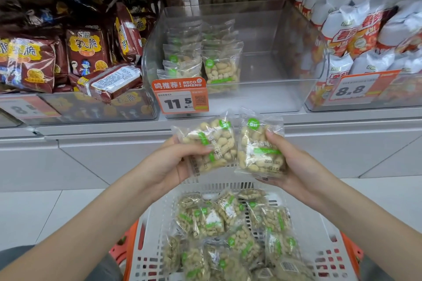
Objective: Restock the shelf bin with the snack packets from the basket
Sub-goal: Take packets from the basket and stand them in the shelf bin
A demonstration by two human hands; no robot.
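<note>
Packets of peanuts in both your hands, left hand (175,162) gripping one packet (209,143), right hand (294,162) gripping another (258,146), both above the basket (328,235), below the clear bin (285,57)

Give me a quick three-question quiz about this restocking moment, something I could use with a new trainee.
1. True or false: each hand holds its own peanut packet.
2. Which part of the clear bin is bare of packets: the left or the right?
3. What price shows on the orange tag at the bin's front?

Key
1. True: the left hand grips one peanut packet, the right hand grips another packet, above the white basket.
2. The right; the shelved packets stand at the left.
3. 11.5
</note>
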